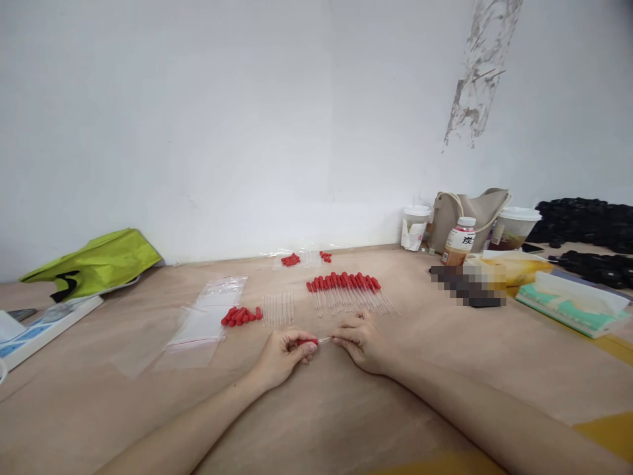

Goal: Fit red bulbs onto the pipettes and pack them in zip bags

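Note:
My left hand pinches a red rubber bulb between thumb and fingers. A thin clear dropper tube meets the bulb's right end, and my right hand is closed on the tube's other end. How deep the tube sits in the bulb is hidden. Beyond my left hand lie a pile of loose red bulbs and a row of bare clear tubes. Past my right hand, many droppers with red bulbs on clear tubes lie side by side, bulbs toward the wall.
Clear zip bags lie left of the loose bulbs. More red bulbs lie near the wall. A power strip and yellow-green bag are at left. A drink bottle, cups, handbag and tissue pack stand right.

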`<control>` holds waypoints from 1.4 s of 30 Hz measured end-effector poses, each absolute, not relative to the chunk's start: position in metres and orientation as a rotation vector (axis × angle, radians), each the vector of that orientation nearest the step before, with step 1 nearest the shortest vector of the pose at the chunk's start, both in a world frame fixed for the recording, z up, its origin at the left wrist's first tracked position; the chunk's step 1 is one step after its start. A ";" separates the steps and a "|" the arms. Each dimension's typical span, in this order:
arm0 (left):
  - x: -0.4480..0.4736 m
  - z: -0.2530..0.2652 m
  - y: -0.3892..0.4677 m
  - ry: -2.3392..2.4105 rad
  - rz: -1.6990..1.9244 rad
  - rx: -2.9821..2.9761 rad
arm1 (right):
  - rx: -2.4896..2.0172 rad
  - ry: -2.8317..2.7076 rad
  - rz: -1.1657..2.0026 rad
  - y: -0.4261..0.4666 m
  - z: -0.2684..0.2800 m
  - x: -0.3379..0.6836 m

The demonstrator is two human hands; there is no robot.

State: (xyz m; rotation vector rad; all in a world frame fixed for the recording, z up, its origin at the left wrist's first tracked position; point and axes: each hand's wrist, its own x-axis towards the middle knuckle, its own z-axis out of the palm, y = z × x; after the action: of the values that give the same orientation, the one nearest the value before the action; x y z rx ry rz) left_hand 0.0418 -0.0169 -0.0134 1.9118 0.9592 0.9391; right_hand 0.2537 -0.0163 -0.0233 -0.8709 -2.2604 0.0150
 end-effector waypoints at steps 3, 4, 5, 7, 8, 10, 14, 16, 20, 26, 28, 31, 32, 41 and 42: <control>0.042 -0.014 -0.018 1.013 0.920 1.960 | -0.864 -2.284 -0.043 -0.016 -0.023 0.254; 0.041 -0.014 -0.018 1.040 0.916 1.990 | -0.868 -2.292 -0.070 -0.017 -0.022 0.253; 0.041 -0.014 -0.018 1.068 0.911 2.022 | -0.875 -2.297 -0.098 -0.017 -0.021 0.252; 0.041 -0.014 -0.018 1.115 0.905 2.072 | -0.902 -2.299 -0.152 -0.020 -0.020 0.250; 0.041 -0.014 -0.018 1.131 0.906 2.081 | -0.914 -2.299 -0.173 -0.021 -0.019 0.248; 0.040 -0.013 -0.019 1.152 0.917 2.082 | -0.932 -2.296 -0.202 -0.024 -0.018 0.246; 0.040 -0.011 -0.024 1.139 0.929 2.157 | -0.906 -2.320 -0.216 -0.028 -0.019 0.243; 0.040 -0.008 -0.026 1.102 0.930 2.225 | -0.893 -2.324 -0.192 -0.029 -0.019 0.242; 0.041 -0.005 -0.029 1.064 0.920 2.298 | -0.922 -2.302 -0.122 -0.031 -0.018 0.238; 0.042 -0.005 -0.028 1.043 0.917 2.312 | -0.962 -2.320 -0.054 -0.033 -0.018 0.236; 0.042 -0.005 -0.028 1.051 0.913 2.323 | -0.988 -2.325 -0.065 -0.031 -0.019 0.236; 0.043 -0.004 -0.027 1.088 0.885 2.335 | -1.017 -2.344 -0.068 -0.029 -0.017 0.235; 0.043 -0.004 -0.027 1.101 0.881 2.335 | -1.018 -2.355 -0.064 -0.029 -0.015 0.235; 0.034 -0.007 -0.021 1.186 1.056 2.312 | -1.125 -2.511 -0.212 -0.030 0.018 0.244; 0.033 -0.008 -0.020 1.233 1.055 2.306 | -1.195 -2.467 -0.135 -0.025 0.018 0.247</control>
State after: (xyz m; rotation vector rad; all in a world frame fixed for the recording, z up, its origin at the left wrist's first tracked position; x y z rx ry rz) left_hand 0.0326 -0.0205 -0.0078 2.3063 1.2328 1.0552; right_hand 0.2474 -0.0252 0.0182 -1.1949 -2.4668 -0.1349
